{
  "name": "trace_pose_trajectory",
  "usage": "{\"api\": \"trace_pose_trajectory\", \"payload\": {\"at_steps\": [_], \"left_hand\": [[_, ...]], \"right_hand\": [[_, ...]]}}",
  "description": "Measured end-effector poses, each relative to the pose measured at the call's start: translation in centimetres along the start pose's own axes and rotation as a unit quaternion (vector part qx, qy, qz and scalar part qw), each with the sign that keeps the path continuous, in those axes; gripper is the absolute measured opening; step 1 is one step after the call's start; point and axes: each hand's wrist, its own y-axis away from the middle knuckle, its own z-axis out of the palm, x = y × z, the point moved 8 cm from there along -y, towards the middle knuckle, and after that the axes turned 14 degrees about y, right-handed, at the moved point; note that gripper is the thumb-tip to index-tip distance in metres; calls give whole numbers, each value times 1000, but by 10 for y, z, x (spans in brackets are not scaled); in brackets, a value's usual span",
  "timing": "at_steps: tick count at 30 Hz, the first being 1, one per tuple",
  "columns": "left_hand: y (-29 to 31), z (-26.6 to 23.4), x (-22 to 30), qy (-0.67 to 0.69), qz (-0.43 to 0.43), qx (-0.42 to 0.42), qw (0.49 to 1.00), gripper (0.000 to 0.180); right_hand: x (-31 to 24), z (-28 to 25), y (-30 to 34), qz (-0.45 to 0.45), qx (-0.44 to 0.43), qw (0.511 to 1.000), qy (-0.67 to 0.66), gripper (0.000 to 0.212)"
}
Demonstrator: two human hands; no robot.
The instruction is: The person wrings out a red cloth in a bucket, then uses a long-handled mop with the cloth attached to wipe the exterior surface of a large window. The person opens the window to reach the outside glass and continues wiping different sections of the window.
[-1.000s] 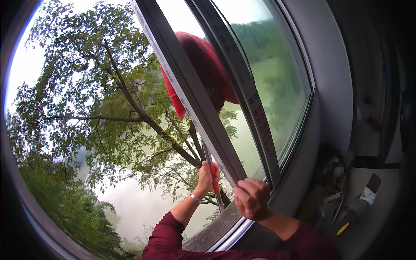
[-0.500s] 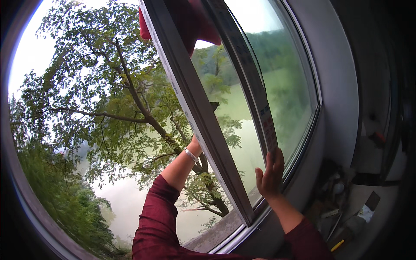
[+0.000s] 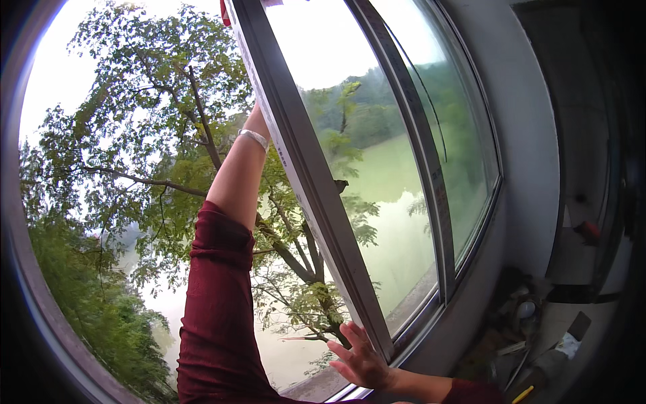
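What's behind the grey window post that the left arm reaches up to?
The left forearm disappears behind the post near the wrist; the fingers, and anything in them, are covered. Beyond, tree branches show on its left; a small dark thing juts out rightward.

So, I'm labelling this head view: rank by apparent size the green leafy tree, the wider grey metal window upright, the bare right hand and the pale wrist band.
Largest first:
1. Green leafy tree
2. Wider grey metal window upright
3. Bare right hand
4. Pale wrist band

Maroon sleeve [image 3: 219,303], grey window frame [image 3: 308,174], silvery bracelet [image 3: 254,137]
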Motion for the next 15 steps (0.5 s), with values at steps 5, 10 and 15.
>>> {"api": "trace_pose_trajectory", "payload": {"at_steps": [5, 10, 15], "left_hand": [[65, 18, 1, -99, 31, 93, 990, 44], [132, 4, -26, -5, -101, 11, 995, 50], [132, 9, -34, 58, -133, -84, 986, 51]], "right_hand": [[23, 43, -9, 96, 31, 995, 26, 86], [67, 135, 17, 352, -141, 905, -194, 87], [45, 197, 25, 385, -230, 806, -386, 49]]}}
